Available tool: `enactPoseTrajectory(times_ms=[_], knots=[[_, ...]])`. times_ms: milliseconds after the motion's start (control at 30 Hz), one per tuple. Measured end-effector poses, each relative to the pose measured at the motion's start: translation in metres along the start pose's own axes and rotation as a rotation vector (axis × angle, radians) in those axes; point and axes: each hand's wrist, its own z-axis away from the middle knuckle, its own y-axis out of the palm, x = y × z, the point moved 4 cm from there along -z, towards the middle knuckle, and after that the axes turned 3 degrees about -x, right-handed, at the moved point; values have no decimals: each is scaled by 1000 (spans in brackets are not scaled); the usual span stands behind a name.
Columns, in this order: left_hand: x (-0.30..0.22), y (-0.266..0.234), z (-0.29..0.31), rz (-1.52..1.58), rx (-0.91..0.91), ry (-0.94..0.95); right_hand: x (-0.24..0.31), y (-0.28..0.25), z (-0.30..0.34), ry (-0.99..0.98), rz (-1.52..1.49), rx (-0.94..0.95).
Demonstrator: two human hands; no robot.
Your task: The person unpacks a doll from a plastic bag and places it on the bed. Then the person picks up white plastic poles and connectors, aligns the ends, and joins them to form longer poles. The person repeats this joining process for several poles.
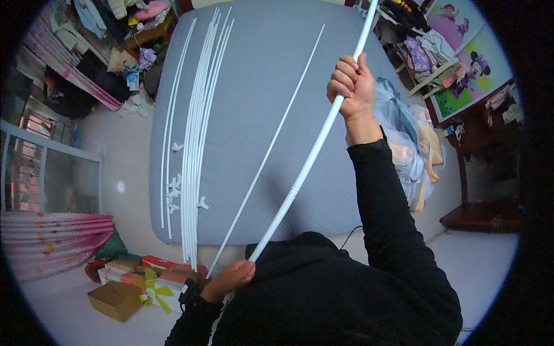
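One white pole [293,188] occupied left hand [231,278] and right hand [354,86], fingers closed; bundled rods [190,196] and connectors [177,147] lay unjoined toward the bed's [254,75] left edge.

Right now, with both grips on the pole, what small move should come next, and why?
I'd probably slide the right grip down the white pole toward the ringed seam. The right grip is closed high on the pole and the left grip low, leaving the seam between them without a hand on it; closer support might steady it.
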Motion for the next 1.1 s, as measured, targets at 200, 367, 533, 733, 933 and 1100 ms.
enactPoseTrajectory(times_ms=[200, 367, 533, 733, 933, 1100], knots=[[-13, 17, -1, -585, -531, 374, 28, 26, 38, -249, 261, -301], [-16, 23, 3, -926, -816, 441, 42, 40, 65, -357, 377, -430], [-38, 29, 11, -1103, -1169, 591, 50, 48, 90, -559, 485, -690], [-74, 36, 24, -1238, -1450, 914, 60, 74, 118, -567, 326, -669], [-68, 41, 6, -1064, -869, 775, 69, 97, 131, -579, 392, -447], [-36, 53, -6, -149, 96, 10, 64, 121, 127, -225, 128, 175]])
